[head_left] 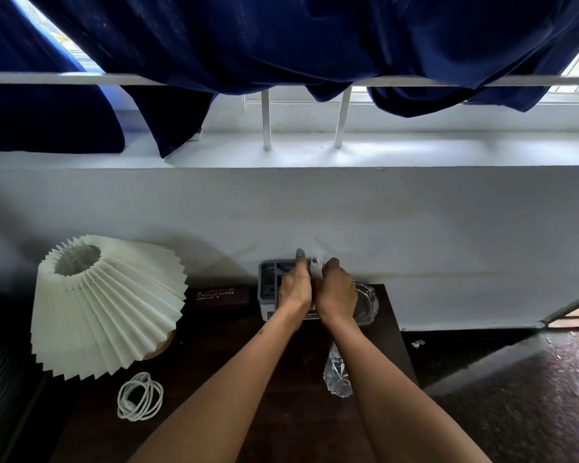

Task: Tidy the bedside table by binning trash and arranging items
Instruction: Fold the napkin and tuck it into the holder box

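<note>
Both hands meet over a grey and white organiser box [267, 283] at the back of the dark wooden bedside table [214, 362]. My left hand [295, 287] rests on the box with the thumb raised. My right hand [336, 290] pinches a small white crumpled scrap [316, 264] just above the box's far edge. A clear glass dish [368, 300] sits right of the box, partly hidden by my right hand. A cut-glass piece [337, 372] lies under my right forearm.
A pleated white lamp [104, 302] stands at the table's left. A dark glasses case [219, 295] lies between lamp and box. A coiled white cable [140, 396] lies near the front left. A white wall, sill and blue curtains [281, 45] rise behind.
</note>
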Tool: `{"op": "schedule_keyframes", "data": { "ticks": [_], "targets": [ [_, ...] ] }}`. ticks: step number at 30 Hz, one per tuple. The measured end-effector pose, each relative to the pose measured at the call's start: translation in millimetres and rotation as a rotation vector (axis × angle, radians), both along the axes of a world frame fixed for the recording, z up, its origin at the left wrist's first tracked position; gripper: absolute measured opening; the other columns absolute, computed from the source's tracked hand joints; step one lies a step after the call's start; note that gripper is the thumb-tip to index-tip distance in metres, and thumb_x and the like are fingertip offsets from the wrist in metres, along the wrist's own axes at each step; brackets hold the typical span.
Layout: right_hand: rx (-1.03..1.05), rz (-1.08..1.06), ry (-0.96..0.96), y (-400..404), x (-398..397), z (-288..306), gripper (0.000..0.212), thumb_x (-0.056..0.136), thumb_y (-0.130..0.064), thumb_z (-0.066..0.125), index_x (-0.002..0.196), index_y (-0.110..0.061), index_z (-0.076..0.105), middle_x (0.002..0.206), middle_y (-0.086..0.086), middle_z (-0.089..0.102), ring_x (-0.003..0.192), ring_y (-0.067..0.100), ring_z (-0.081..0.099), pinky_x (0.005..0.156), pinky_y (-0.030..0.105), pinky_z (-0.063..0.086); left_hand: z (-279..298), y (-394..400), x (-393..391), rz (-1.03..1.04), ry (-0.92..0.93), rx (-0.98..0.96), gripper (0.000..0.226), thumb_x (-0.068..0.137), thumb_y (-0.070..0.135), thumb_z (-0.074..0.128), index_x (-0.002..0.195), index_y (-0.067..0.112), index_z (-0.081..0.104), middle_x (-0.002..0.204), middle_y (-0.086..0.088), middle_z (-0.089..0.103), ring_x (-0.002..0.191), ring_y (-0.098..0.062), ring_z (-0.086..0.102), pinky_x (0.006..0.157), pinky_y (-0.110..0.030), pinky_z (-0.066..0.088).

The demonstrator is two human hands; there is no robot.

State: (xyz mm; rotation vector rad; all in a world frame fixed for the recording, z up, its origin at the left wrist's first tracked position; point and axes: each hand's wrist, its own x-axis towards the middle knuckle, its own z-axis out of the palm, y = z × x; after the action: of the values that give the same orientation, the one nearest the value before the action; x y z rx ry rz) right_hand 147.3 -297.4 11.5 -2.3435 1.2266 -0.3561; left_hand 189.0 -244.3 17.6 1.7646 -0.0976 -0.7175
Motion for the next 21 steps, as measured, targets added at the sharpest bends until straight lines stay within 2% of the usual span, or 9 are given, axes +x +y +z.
{"op": "schedule_keyframes", "data": {
  "ticks": [2,3,6,9,11,14,17,20,21],
  "targets": [
    [-0.02,-0.003,0.058,-1,0,1,0.018,0.095,-0.015,0.045,0.108,-0.007,0.054,0.104,0.016,0.067,0.099,0.035,0.063,0.066,0.034,0.04,2,4,-1,-0.011,0.005,-0.013,0.065,0.088,0.07,0.019,0.092,0.021,0.063,0.104,-0.007,0.065,0.102,-0.025,0.061,0.097,-0.042,0.046],
    [-0.026,0.005,0.095,-1,-1,2,0.019,0.095,-0.015,0.045,0.107,-0.008,0.057,0.105,0.016,0.067,0.1,0.035,0.064,0.068,0.034,0.042,3,6,-2,-0.016,0.001,-0.012,0.064,0.087,0.07,0.019,0.087,0.022,0.062,0.102,-0.006,0.065,0.102,-0.025,0.061,0.098,-0.042,0.046],
    [-0.025,0.062,0.165,-2,-3,4,0.021,0.093,-0.01,0.046,0.103,-0.007,0.064,0.105,0.016,0.068,0.101,0.034,0.065,0.07,0.032,0.046,8,11,-5,-0.011,-0.002,-0.018,0.058,0.087,0.071,0.021,0.07,0.027,0.055,0.083,0.0,0.062,0.087,-0.019,0.06,0.087,-0.037,0.045],
    [-0.002,0.126,0.214,0,-7,9,0.021,0.091,-0.008,0.047,0.1,-0.007,0.067,0.105,0.016,0.069,0.1,0.034,0.065,0.069,0.032,0.045,15,16,-9,-0.007,0.005,-0.022,0.058,0.087,0.071,0.021,0.066,0.028,0.053,0.077,0.004,0.059,0.076,-0.012,0.055,0.079,-0.034,0.041],
    [0.025,0.163,0.22,1,-13,13,0.022,0.089,-0.008,0.049,0.1,-0.007,0.068,0.104,0.016,0.069,0.1,0.035,0.064,0.071,0.034,0.047,19,18,-12,-0.023,0.008,-0.01,0.062,0.086,0.073,0.019,0.071,0.026,0.058,0.086,-0.002,0.064,0.084,-0.018,0.059,0.081,-0.035,0.043],
    [0.078,0.191,0.182,2,-22,22,0.02,0.085,-0.011,0.054,0.099,-0.008,0.068,0.103,0.016,0.069,0.1,0.035,0.063,0.07,0.034,0.045,25,21,-18,-0.043,0.026,-0.007,0.08,0.085,0.074,0.017,0.092,0.013,0.068,0.101,-0.013,0.069,0.098,-0.027,0.062,0.093,-0.041,0.047],
    [0.132,0.168,0.137,4,-32,35,0.02,0.084,-0.012,0.053,0.097,-0.008,0.068,0.103,0.016,0.069,0.099,0.035,0.063,0.07,0.032,0.044,33,27,-28,-0.041,0.048,-0.032,0.085,0.083,0.075,0.018,0.093,0.009,0.07,0.104,-0.018,0.07,0.1,-0.033,0.064,0.097,-0.048,0.047],
    [0.146,0.135,0.114,7,-43,48,0.025,0.087,-0.016,0.051,0.105,-0.013,0.069,0.109,0.014,0.07,0.104,0.033,0.063,0.08,0.034,0.049,39,32,-36,-0.021,0.046,-0.021,0.071,0.085,0.071,0.027,0.083,0.013,0.067,0.105,-0.018,0.069,0.101,-0.034,0.063,0.097,-0.048,0.047],
    [0.148,0.125,0.108,8,-48,53,0.027,0.088,-0.017,0.051,0.108,-0.015,0.069,0.112,0.013,0.069,0.106,0.032,0.062,0.083,0.034,0.049,38,34,-38,-0.023,0.038,0.001,0.062,0.088,0.065,0.033,0.085,0.014,0.067,0.108,-0.017,0.068,0.104,-0.033,0.061,0.098,-0.046,0.046]
  ]
}}
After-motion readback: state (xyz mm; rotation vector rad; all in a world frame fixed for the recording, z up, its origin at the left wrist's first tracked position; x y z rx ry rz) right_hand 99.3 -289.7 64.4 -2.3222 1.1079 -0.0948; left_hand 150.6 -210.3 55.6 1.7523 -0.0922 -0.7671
